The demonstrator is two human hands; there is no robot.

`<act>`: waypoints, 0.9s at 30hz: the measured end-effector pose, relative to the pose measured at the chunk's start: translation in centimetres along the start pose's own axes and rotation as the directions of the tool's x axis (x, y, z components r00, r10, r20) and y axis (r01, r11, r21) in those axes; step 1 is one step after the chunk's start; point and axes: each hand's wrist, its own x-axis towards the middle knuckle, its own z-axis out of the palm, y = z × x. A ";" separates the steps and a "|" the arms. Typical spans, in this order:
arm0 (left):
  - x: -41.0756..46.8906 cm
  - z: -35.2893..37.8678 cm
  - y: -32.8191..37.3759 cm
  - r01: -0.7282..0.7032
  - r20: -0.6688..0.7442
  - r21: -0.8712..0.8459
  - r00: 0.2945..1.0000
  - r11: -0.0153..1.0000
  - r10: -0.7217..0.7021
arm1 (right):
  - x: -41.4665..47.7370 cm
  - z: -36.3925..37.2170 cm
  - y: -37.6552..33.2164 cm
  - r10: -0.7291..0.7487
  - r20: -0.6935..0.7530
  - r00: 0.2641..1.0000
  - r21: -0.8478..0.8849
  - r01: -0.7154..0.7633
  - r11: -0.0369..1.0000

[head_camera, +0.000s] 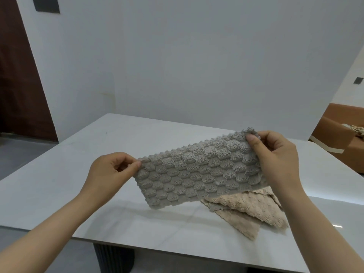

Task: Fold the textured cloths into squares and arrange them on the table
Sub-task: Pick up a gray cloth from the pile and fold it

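A grey textured cloth (197,172), folded into a long strip, hangs in the air above the white table (78,184). My left hand (112,172) pinches its upper left corner. My right hand (275,154) pinches the upper right corner between thumb and fingers. The strip slopes up to the right. Under and behind it, a beige textured cloth (252,211) lies crumpled on the table, partly hidden by the grey one and my right wrist.
The table's dark ribbed pedestal (114,259) shows below the near edge. A white wall stands behind the table. A brown sofa (338,138) sits at the right, and a dark door (15,75) at the left.
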 end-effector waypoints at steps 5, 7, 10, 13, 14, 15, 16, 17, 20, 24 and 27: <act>0.0 0.0 -0.5 -0.016 -0.025 -0.015 1.000 1.000 0.016 | -1.3 0.4 1.4 0.025 -0.030 0.999 0.018 -0.024 1.000; 0.0 0.1 -0.7 -0.017 -0.049 -0.034 0.999 0.999 0.016 | -2.0 0.5 2.2 0.038 -0.035 0.999 0.017 -0.037 0.999; -0.1 0.0 -1.1 0.020 -0.027 -0.059 0.999 0.998 -0.022 | -2.9 0.7 3.4 0.074 -0.035 0.997 0.009 -0.073 0.997; -0.1 0.1 -1.6 0.116 0.118 -0.058 0.987 0.992 -0.109 | -3.7 0.8 4.4 0.101 -0.018 0.995 -0.018 -0.101 0.995; -0.2 0.2 -1.8 0.134 0.150 -0.040 0.981 0.990 -0.127 | -3.9 0.8 4.6 0.102 -0.010 0.995 -0.030 -0.103 0.994; -0.2 0.2 -2.0 0.149 0.167 -0.028 0.976 0.988 -0.142 | -4.1 0.9 4.8 0.102 -0.004 0.995 -0.047 -0.102 0.994; -0.3 0.3 -2.2 0.159 0.176 -0.021 0.972 0.987 -0.153 | -4.3 0.9 5.0 0.101 -0.001 0.995 -0.065 -0.101 0.993; -0.4 0.4 -2.3 0.169 0.187 -0.027 0.969 0.985 -0.161 | -4.4 0.9 5.2 0.101 0.000 0.995 -0.082 -0.101 0.992; -0.7 1.1 -2.5 0.212 0.225 -0.089 0.956 0.973 -0.188 | -4.8 1.0 5.5 0.103 0.005 0.995 -0.100 -0.102 0.990; -1.3 2.0 -1.8 0.237 0.194 -0.174 0.960 0.956 -0.203 | -5.1 1.1 5.2 0.065 -0.016 0.998 -0.101 -0.066 0.993; -1.9 2.5 -0.9 0.232 0.138 -0.279 0.970 0.932 -0.201 | -5.4 1.0 4.6 0.046 -0.026 0.999 -0.106 -0.049 0.993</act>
